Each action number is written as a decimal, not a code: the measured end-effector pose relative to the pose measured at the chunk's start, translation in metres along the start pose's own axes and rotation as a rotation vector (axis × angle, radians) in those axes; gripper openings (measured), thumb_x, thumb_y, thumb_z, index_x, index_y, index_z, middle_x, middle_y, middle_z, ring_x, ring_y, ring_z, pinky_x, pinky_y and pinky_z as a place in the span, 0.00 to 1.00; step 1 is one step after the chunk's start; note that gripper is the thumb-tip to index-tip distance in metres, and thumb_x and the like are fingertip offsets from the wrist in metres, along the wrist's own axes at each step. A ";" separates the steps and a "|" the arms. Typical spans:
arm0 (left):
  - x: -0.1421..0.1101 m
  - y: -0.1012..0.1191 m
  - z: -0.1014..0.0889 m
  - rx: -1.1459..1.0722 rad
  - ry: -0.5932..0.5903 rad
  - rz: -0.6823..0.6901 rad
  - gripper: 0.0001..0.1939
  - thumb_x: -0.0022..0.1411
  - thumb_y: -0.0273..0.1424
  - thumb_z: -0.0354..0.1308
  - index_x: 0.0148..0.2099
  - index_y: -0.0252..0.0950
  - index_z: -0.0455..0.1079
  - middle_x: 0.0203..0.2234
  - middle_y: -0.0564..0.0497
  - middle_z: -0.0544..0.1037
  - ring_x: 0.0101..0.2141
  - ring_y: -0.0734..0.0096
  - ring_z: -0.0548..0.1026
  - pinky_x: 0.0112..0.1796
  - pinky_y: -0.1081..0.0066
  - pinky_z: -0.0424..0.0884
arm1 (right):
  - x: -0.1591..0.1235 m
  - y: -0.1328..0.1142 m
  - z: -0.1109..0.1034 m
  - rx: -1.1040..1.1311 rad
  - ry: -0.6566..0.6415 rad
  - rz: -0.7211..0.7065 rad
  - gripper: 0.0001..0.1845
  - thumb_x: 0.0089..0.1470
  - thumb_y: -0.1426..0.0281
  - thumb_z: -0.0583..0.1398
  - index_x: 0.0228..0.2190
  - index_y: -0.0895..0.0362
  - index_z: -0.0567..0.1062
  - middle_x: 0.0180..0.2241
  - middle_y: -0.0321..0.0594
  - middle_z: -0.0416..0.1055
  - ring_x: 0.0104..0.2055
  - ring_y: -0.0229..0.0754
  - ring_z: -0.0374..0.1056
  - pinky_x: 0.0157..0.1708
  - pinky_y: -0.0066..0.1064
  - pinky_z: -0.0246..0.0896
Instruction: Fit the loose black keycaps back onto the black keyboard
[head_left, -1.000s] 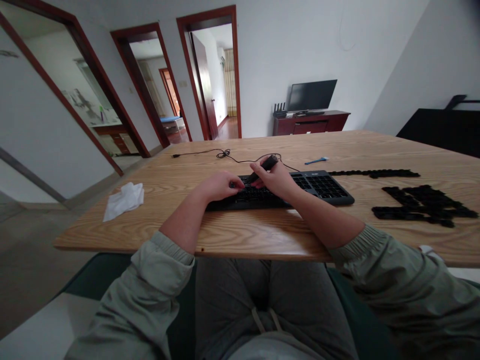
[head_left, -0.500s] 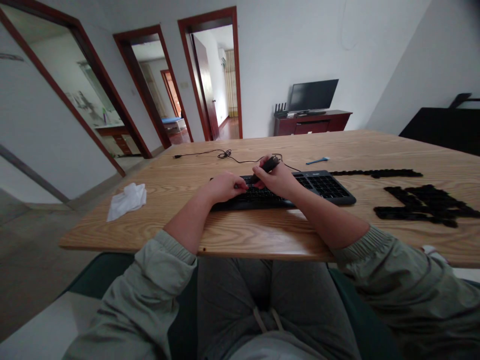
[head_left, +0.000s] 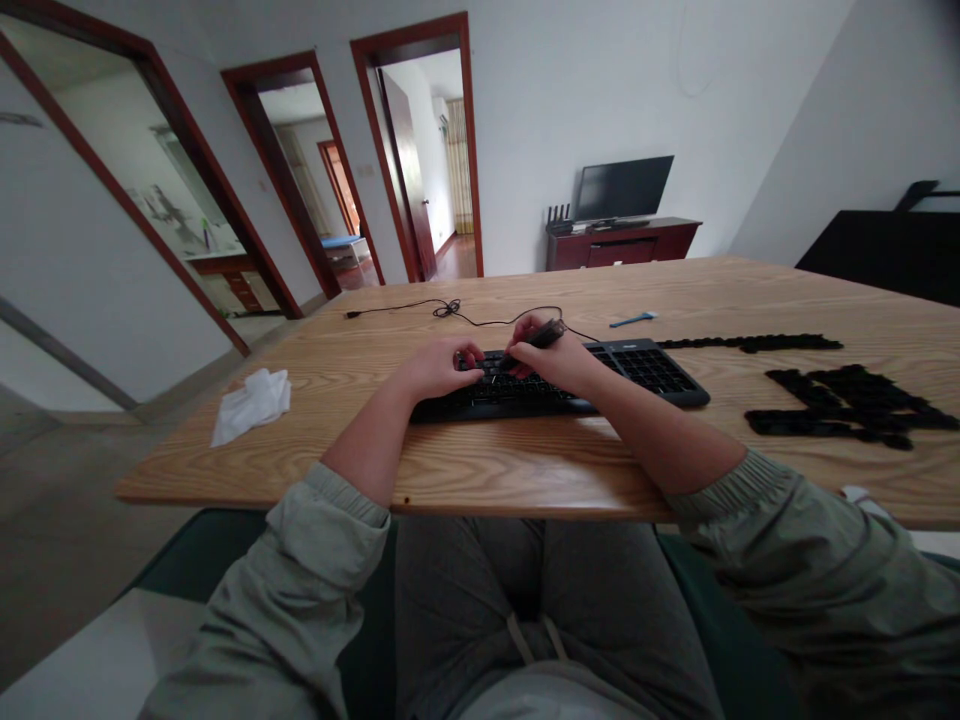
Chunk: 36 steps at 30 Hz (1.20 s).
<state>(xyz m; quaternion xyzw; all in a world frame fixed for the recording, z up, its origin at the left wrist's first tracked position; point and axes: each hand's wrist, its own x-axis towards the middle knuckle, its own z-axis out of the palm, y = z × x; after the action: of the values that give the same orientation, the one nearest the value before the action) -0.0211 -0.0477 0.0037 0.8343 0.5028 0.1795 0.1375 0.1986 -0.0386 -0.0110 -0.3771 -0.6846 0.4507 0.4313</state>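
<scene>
Black keyboard [head_left: 652, 372] under the hands, and I've got the right hand [head_left: 553, 362] pinching a dark tool [head_left: 548, 334], left hand [head_left: 435, 368] curled on the keys [head_left: 517, 392]; a slip could skid that tool.

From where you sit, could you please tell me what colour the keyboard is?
The keyboard is black; the head view shows it best, at its right end.

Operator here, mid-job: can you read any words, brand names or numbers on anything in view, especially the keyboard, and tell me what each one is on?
Nothing can be read for certain.
Black keyboard: small brand mark on the top edge above the number pad, too small to read.
Keycap legends: too small and blurred to read.
</scene>
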 end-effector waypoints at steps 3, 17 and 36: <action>0.001 -0.002 0.005 0.012 -0.076 0.012 0.17 0.57 0.39 0.62 0.47 0.36 0.76 0.36 0.50 0.79 0.34 0.69 0.75 0.37 0.70 0.71 | -0.003 -0.002 -0.001 -0.017 -0.039 -0.035 0.10 0.49 0.74 0.60 0.34 0.54 0.65 0.31 0.34 0.69 0.27 0.35 0.67 0.27 0.28 0.67; 0.003 0.000 0.009 0.052 -0.045 0.086 0.16 0.59 0.36 0.59 0.48 0.38 0.78 0.37 0.51 0.81 0.37 0.69 0.75 0.40 0.71 0.70 | -0.004 0.004 -0.001 -0.408 -0.135 -0.215 0.07 0.49 0.68 0.64 0.33 0.56 0.77 0.32 0.39 0.76 0.34 0.40 0.69 0.36 0.30 0.63; -0.002 0.007 0.000 0.083 0.011 0.095 0.16 0.58 0.29 0.55 0.45 0.37 0.80 0.36 0.50 0.81 0.35 0.70 0.75 0.41 0.71 0.71 | 0.000 0.016 0.014 -0.022 -0.226 0.229 0.16 0.60 0.62 0.60 0.25 0.59 0.77 0.27 0.45 0.77 0.24 0.37 0.70 0.25 0.28 0.70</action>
<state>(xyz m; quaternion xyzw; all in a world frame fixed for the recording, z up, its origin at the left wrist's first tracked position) -0.0159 -0.0529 0.0060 0.8613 0.4704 0.1693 0.0912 0.1876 -0.0382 -0.0294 -0.4042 -0.6862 0.5290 0.2931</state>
